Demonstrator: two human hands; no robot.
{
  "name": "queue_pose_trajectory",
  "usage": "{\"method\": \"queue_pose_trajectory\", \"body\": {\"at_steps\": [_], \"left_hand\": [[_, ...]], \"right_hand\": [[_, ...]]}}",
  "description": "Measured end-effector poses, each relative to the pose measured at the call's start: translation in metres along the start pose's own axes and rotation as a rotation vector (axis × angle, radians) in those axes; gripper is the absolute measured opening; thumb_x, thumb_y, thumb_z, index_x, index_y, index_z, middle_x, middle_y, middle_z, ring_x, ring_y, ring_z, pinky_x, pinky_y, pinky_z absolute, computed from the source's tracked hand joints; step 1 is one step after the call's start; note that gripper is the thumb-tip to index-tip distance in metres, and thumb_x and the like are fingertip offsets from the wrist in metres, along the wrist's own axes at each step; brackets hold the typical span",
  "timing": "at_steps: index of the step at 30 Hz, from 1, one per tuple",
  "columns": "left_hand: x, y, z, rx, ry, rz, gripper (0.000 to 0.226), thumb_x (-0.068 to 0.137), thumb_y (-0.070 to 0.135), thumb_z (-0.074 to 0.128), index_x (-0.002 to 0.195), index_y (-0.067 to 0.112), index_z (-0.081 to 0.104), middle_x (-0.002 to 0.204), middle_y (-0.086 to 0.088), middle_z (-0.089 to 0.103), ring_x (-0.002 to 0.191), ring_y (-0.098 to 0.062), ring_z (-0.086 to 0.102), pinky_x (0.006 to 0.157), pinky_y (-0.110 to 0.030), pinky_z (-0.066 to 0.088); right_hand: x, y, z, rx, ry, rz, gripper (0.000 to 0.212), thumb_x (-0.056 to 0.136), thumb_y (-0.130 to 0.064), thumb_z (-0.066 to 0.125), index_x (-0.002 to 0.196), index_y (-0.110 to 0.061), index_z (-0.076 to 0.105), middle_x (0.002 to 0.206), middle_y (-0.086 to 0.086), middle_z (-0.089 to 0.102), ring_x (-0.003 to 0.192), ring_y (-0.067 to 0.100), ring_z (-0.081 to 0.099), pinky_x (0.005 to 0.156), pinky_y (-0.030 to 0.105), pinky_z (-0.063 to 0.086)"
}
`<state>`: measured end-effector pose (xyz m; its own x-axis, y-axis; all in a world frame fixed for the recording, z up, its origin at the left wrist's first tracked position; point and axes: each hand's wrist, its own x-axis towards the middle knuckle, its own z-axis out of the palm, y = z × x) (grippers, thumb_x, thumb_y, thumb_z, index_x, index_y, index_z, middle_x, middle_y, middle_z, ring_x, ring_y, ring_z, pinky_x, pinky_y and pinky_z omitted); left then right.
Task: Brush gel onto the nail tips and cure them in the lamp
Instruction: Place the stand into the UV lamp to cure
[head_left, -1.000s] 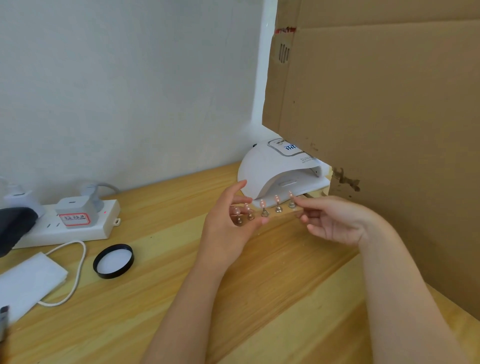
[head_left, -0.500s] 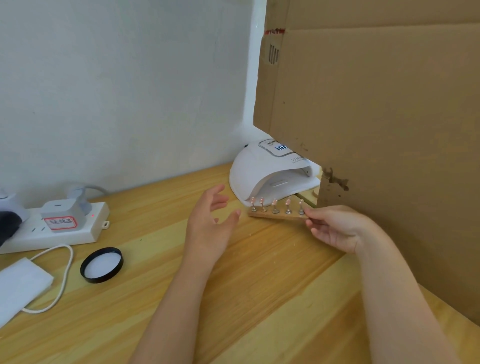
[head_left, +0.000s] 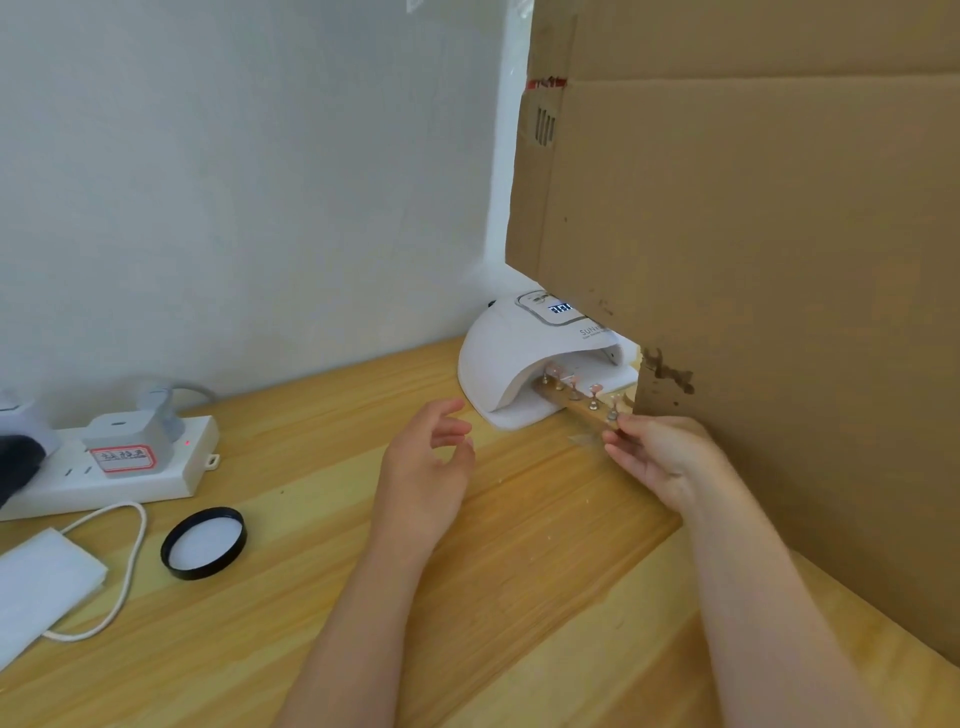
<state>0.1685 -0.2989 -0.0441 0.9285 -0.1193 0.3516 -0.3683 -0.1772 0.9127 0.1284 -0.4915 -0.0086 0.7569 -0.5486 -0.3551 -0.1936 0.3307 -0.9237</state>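
Note:
A white curing lamp (head_left: 511, 358) sits at the back of the wooden table, its display lit and its right side hidden by cardboard. A wooden strip (head_left: 571, 404) carrying several pink nail tips (head_left: 595, 388) on small stands lies partly inside the lamp's opening. My right hand (head_left: 657, 454) pinches the strip's near end with its fingertips. My left hand (head_left: 426, 462) hovers just left of the lamp's opening, fingers loosely spread, holding nothing.
A large cardboard sheet (head_left: 753, 260) stands along the right, close to my right hand. At left lie a white power strip (head_left: 124, 465) with plugs, a black round lid (head_left: 203, 543), a white cord (head_left: 130, 561) and a white pad (head_left: 39, 587).
My left hand has let go of the strip and drawn back to the left. My right hand has pushed the strip with the nail tips into the lamp's opening.

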Motion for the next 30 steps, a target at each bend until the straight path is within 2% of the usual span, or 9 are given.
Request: {"method": "queue_pose_trajectory", "body": {"at_steps": [5,7,9,12,15,18,21,25,30], "left_hand": [[0.003,0.001,0.001,0.004,0.02,0.016,0.037,0.081,-0.006,0.056,0.099,0.027,0.054,0.08,0.014,0.059,0.075,0.005,0.055,0.065,-0.001,0.039],[0.004,0.0,0.001,0.015,0.025,0.015,0.036,0.081,-0.005,0.056,0.098,0.027,0.054,0.08,0.015,0.059,0.075,0.006,0.055,0.065,-0.001,0.039],[0.004,-0.001,0.002,0.017,0.026,0.01,0.036,0.081,-0.005,0.056,0.1,0.026,0.055,0.08,0.015,0.059,0.073,0.007,0.055,0.064,0.0,0.038],[0.005,0.0,0.003,-0.004,0.023,0.001,0.035,0.081,-0.005,0.057,0.099,0.026,0.056,0.08,0.015,0.059,0.068,0.011,0.055,0.064,-0.001,0.039],[0.006,0.0,0.003,-0.06,0.033,-0.023,0.039,0.081,-0.005,0.057,0.092,0.032,0.054,0.079,0.014,0.06,0.066,0.015,0.053,0.063,-0.002,0.04],[0.006,-0.001,0.003,-0.111,0.054,-0.05,0.042,0.081,-0.005,0.056,0.088,0.036,0.053,0.079,0.012,0.061,0.064,0.014,0.054,0.061,-0.002,0.041],[0.007,-0.001,0.004,-0.12,0.069,-0.064,0.043,0.082,-0.005,0.055,0.086,0.037,0.053,0.078,0.012,0.061,0.064,0.013,0.054,0.058,-0.003,0.04],[0.004,0.0,0.008,-0.106,0.06,-0.055,0.039,0.083,-0.005,0.053,0.087,0.034,0.055,0.077,0.011,0.061,0.065,0.009,0.054,0.061,-0.004,0.041],[-0.004,0.007,0.016,-0.147,0.124,-0.077,0.03,0.083,-0.009,0.049,0.093,0.016,0.063,0.077,0.01,0.062,0.066,0.005,0.055,0.061,-0.004,0.04]], "right_hand": [[0.014,0.007,0.032,0.12,0.03,-0.058,0.024,0.095,0.006,0.039,0.075,0.0,0.051,0.072,0.009,0.051,0.056,0.012,0.056,0.045,0.013,0.049],[0.02,0.004,0.042,0.083,0.053,-0.084,0.02,0.096,0.005,0.037,0.102,0.01,0.055,0.083,0.016,0.056,0.072,0.018,0.057,0.078,0.026,0.053],[0.028,0.003,0.049,0.03,0.114,-0.097,0.033,0.098,0.001,0.031,0.126,0.014,0.042,0.113,0.026,0.056,0.102,0.032,0.057,0.098,0.043,0.039],[0.04,0.0,0.055,-0.054,0.172,-0.128,0.033,0.096,0.002,0.034,0.127,0.01,0.043,0.129,0.027,0.05,0.119,0.039,0.049,0.091,0.042,0.043],[0.047,-0.002,0.064,-0.004,0.14,-0.043,0.026,0.094,-0.002,0.044,0.118,-0.009,0.051,0.113,0.019,0.063,0.088,0.023,0.064,0.063,0.037,0.045],[0.051,0.0,0.068,-0.014,0.184,-0.076,0.024,0.092,0.0,0.047,0.113,-0.008,0.052,0.091,0.015,0.064,0.057,0.011,0.053,0.056,0.027,0.045],[0.043,0.007,0.063,-0.066,0.211,-0.259,0.023,0.09,0.003,0.044,0.109,-0.006,0.053,0.066,0.003,0.057,0.057,0.011,0.054,0.053,0.018,0.043],[0.014,0.021,0.05,-0.222,0.309,-0.63,0.024,0.085,0.002,0.043,0.091,-0.016,0.057,0.069,-0.01,0.057,0.072,0.018,0.057,0.053,0.008,0.036],[-0.004,0.032,0.051,-0.325,0.313,-0.761,0.032,0.088,-0.007,0.042,0.07,-0.031,0.055,0.064,-0.013,0.056,0.062,0.015,0.051,0.053,0.024,0.036]]}}
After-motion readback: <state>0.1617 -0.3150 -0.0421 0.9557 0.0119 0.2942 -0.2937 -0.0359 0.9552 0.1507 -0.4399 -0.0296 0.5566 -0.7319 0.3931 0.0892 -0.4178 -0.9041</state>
